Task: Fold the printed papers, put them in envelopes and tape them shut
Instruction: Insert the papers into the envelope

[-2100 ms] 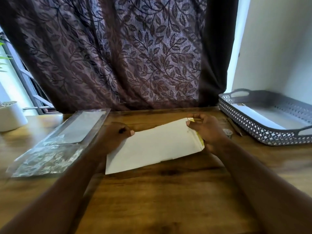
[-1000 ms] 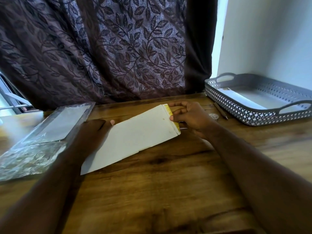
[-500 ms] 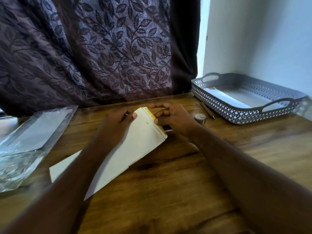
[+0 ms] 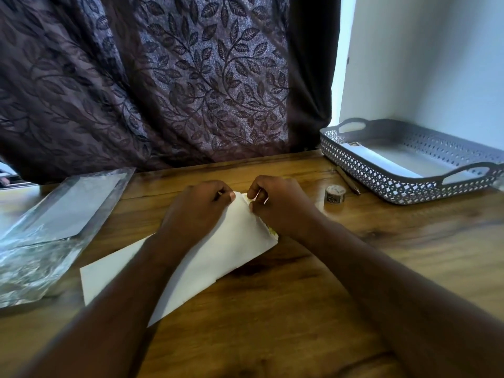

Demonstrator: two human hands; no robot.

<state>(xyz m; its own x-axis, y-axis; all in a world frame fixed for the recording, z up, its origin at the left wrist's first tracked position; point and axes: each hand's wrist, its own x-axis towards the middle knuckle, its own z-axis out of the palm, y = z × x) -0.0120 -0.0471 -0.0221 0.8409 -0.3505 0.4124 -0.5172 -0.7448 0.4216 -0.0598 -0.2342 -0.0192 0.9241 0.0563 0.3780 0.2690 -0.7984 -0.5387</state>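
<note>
left hand (image 4: 197, 207), right hand (image 4: 282, 204) — pinching envelope (image 4: 229, 249) end

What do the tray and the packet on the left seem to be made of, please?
Tray: likely grey moulded plastic, matte, judging by its perforated lattice wall and cut-out handles. Packet: thin clear plastic film, glossy, with crinkles catching light.

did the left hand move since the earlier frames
Yes. The left hand has moved right, away from the plastic packet and toward the tape roll, to the flap end of the envelope.
</note>
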